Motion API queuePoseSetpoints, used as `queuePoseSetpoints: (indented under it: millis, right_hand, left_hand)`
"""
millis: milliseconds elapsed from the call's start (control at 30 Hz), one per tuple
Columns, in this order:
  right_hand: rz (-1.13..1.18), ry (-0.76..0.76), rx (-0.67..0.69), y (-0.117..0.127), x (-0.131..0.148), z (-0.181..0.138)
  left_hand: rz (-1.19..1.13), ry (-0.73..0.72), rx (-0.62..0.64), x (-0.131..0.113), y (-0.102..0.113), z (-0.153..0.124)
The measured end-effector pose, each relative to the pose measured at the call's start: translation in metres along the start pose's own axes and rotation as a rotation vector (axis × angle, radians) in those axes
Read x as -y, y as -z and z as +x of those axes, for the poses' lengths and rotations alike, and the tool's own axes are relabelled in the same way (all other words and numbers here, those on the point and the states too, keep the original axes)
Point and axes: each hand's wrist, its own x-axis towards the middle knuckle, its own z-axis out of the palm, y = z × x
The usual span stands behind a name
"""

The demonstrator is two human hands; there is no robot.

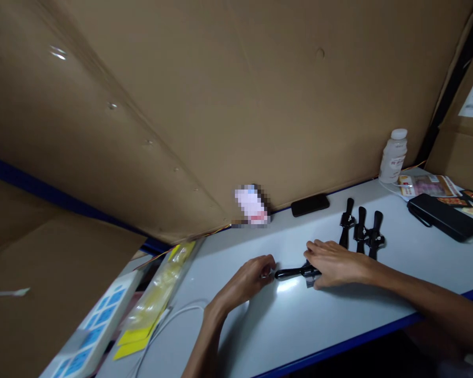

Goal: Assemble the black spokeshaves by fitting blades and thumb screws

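Note:
A black spokeshave (290,273) lies low over the light-grey table, its left handle pointing toward my left hand. My right hand (333,264) is closed over its middle and right side, hiding that end. A small clear flap (310,282) shows under the spokeshave's body. Just beyond the left handle's tip is my left hand (255,273), fingers curled in; whether anything is inside them is hidden. Behind my right hand three more black spokeshaves (361,230) lie side by side, handles pointing away from me.
Along the back edge lie a black phone (310,205) and a blurred-out item (253,206). A white-capped bottle (393,157) and a black case (445,217) sit at right. Yellow plastic-wrapped packets (153,299), a white cable (173,314) and a power strip (98,328) occupy the left.

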Motion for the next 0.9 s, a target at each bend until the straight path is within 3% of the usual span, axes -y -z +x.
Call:
queuePoseSetpoints:
  millis: [133, 367, 567, 733, 900]
  right_hand:
    - [-0.03, 0.001, -0.012, 0.0, 0.007, 0.0]
    - [0.048, 0.013, -0.08, -0.002, -0.011, 0.006]
    - [0.089, -0.07, -0.303, 0.001, -0.024, 0.009]
    - [0.095, -0.101, -0.349, 0.001, -0.024, 0.012]
    - [0.13, -0.097, -0.379, 0.0, -0.019, 0.014]
  left_hand:
    - [0.009, 0.001, 0.003, -0.002, 0.0, -0.001]
    - [-0.005, 0.034, -0.023, 0.003, 0.001, -0.001]
    - [0.025, 0.112, -0.017, 0.009, 0.006, -0.002]
    - [0.061, 0.112, -0.047, 0.011, 0.003, -0.002]
    - [-0.128, 0.106, -0.095, 0.015, 0.004, 0.0]
